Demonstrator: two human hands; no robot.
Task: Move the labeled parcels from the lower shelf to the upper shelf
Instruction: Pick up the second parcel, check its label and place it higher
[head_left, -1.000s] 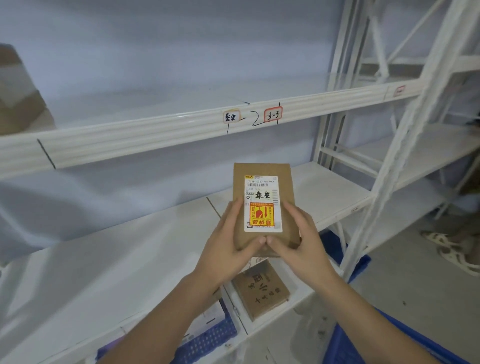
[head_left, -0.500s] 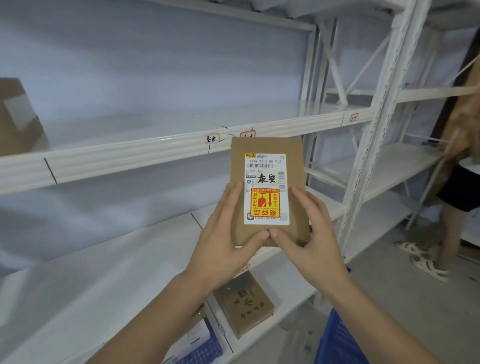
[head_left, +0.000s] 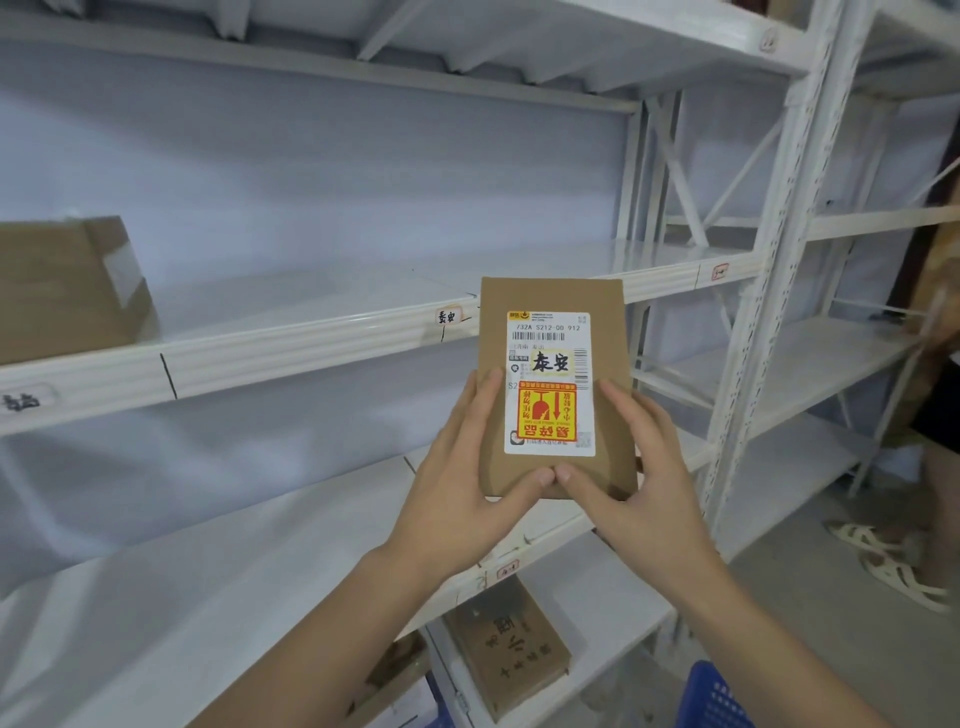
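I hold a flat brown cardboard parcel (head_left: 556, 296) upright in both hands, its white label with a yellow and red sticker facing me. My left hand (head_left: 462, 483) grips its lower left edge and my right hand (head_left: 639, 483) its lower right edge, thumbs meeting at the bottom. The parcel's top reaches the front edge of the upper white shelf (head_left: 311, 332). Under my arms runs the lower white shelf (head_left: 208, 597). Another brown parcel (head_left: 504, 649) with handwritten marks lies on the shelf below that.
A large cardboard box (head_left: 67, 286) stands on the upper shelf at far left. White uprights (head_left: 753, 291) rise to the right. A blue basket (head_left: 717, 696) sits at bottom right. Another person's sandalled feet (head_left: 888, 561) stand on the floor at right.
Both hands have raised the parcel from just above the lower shelf up to the level of the upper shelf's front edge. My view has tilted upward.
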